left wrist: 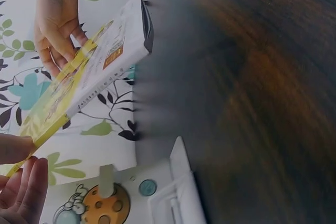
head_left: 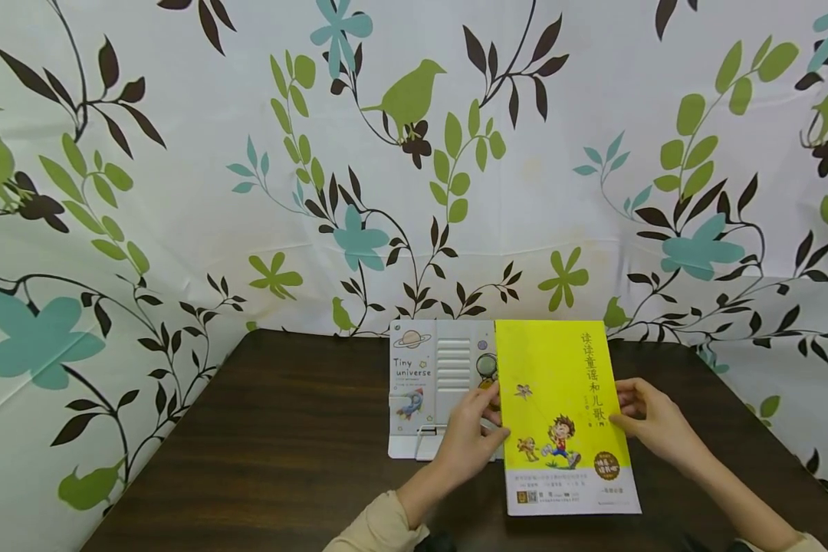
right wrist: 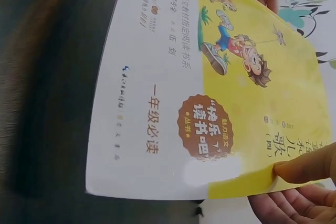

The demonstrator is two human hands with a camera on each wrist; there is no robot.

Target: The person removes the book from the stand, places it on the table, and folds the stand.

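In the head view, we see the left hand at the book's left edge, fingers bent and closed to its thickness, while the right hand pinches the opposite edge, thumb in front. Both forearms reach in from below, angled toward the book, which is held upright before the stand above the tabletop, hiding the stand's right part. From the left wrist, we find the left thumb above the edge and fingers beneath, the book tilted. From the right wrist, we see the right thumb pressing the yellow cover, fingers curled behind.
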